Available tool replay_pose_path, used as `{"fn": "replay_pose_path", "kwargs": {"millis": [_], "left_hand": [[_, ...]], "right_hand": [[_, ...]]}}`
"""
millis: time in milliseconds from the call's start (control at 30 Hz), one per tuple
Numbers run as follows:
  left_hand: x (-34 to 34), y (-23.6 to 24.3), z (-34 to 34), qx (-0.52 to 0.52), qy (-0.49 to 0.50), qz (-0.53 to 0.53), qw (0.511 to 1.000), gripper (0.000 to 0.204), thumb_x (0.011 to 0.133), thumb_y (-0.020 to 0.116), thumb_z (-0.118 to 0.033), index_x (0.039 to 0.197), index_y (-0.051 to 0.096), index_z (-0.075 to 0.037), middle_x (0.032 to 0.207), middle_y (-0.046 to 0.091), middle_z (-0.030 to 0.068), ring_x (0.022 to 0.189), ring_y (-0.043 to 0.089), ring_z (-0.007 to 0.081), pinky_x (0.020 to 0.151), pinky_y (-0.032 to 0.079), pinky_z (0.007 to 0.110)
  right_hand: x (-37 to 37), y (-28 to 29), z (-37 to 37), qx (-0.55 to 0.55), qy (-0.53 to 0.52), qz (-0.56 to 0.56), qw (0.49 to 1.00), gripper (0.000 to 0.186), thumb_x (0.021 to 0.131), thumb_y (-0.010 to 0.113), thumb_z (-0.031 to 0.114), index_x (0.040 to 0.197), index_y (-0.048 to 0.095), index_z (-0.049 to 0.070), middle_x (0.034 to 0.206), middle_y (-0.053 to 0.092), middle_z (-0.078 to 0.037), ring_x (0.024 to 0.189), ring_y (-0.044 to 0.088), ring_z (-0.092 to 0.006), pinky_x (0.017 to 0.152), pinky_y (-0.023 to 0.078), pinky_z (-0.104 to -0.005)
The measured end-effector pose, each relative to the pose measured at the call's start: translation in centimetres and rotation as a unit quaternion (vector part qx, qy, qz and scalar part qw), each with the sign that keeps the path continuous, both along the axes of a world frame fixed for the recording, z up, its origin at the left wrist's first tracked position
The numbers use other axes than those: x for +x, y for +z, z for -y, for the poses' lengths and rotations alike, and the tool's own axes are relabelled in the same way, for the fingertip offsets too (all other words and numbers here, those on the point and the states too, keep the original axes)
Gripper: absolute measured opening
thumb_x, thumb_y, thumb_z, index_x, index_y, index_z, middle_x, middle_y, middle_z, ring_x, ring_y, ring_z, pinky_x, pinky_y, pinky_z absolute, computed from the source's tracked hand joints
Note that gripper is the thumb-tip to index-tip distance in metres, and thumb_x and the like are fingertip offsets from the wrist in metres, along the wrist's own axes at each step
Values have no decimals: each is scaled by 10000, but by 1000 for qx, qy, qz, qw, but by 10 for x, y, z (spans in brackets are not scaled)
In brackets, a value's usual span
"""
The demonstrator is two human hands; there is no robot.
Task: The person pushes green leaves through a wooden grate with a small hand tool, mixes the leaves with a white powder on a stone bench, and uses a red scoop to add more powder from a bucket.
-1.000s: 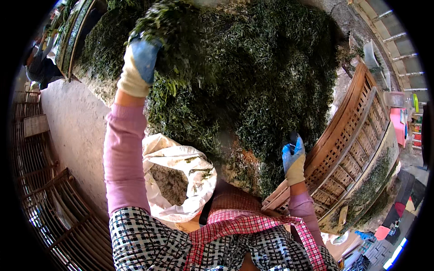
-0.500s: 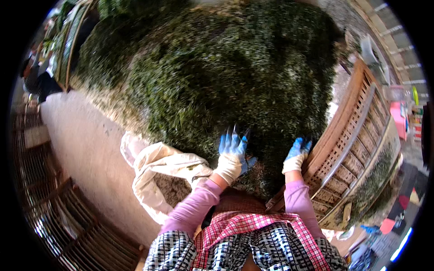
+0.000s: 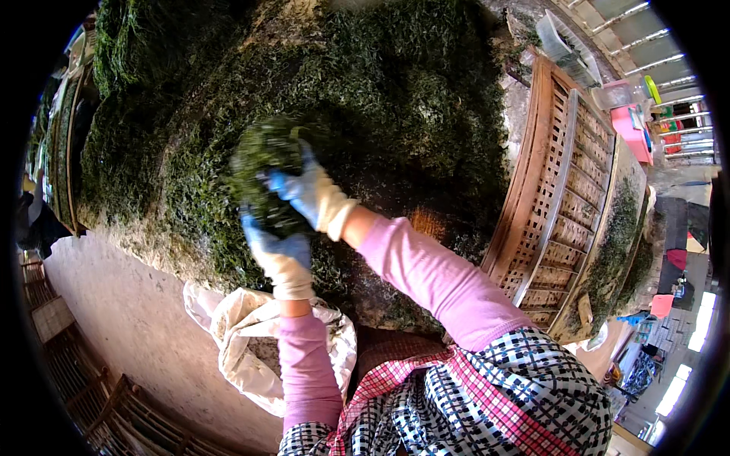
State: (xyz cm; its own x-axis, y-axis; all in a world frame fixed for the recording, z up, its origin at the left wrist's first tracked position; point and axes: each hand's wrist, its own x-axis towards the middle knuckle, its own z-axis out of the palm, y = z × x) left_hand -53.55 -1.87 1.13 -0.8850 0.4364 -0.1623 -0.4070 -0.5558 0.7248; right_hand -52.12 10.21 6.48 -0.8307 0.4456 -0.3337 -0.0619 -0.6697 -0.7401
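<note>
A broad heap of dark green, finely cut leafy matter [image 3: 426, 91] spreads in front of me. Over its left part my blue-and-white gloved hands grip a loose clump of the same greens [image 3: 266, 156], blurred by motion. My right hand [image 3: 315, 196] presses against the clump's right side, its arm reaching across to the left. From the near side, my left hand [image 3: 280, 254] closes under the clump; its fingertips are partly hidden by the greens. Below my left wrist sags a pale cloth sack [image 3: 243, 346] with an open mouth.
A slatted wooden frame with a perforated strip [image 3: 551, 190] leans along the heap's right side. Bamboo-like racks [image 3: 141, 425] stand at lower left beside the bare floor [image 3: 129, 304]. Another person [image 3: 42, 228] shows at the far left edge. A clear plastic bin [image 3: 566, 45] is at upper right.
Both hands moved left across the heap, from lying apart with spread fingers to holding a clump between them. The view shifted too, and a brown patch shows where the greens were.
</note>
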Motion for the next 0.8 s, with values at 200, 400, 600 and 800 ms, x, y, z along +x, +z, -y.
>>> {"fn": "replay_pose_path", "kwargs": {"millis": [200,400,600,800], "left_hand": [[-76,16,33,-117,225,-108,961,528,955,591,-216,1436,427,-73,1416,471,165,1269,485,298,1123,381,463],[-32,25,21,-633,280,-561,454,685,790,652,-101,1434,420,-66,1440,440,228,1313,451,401,1160,325,490],[62,-73,-8,-622,-213,-570,492,652,838,629,-426,1360,530,-49,1460,438,247,1341,423,434,1135,306,539],[66,-67,-25,-644,-256,-540,479,621,864,593,-413,1325,523,-2,1431,460,242,1344,398,433,1172,217,542]], "right_hand": [[-42,45,12,447,106,43,887,573,890,678,159,1416,457,110,1300,588,-182,1180,587,-320,1033,475,-374],[74,-41,-138,607,-216,176,744,391,866,664,111,1248,585,97,1147,657,-160,1037,642,-302,952,527,-406],[210,-104,-294,521,-352,467,622,336,976,549,167,1280,563,23,1116,664,-121,944,628,-216,861,519,-324],[184,-145,-286,579,-290,436,625,389,949,580,309,1223,630,35,991,705,-217,898,692,-358,789,530,-423]]}}
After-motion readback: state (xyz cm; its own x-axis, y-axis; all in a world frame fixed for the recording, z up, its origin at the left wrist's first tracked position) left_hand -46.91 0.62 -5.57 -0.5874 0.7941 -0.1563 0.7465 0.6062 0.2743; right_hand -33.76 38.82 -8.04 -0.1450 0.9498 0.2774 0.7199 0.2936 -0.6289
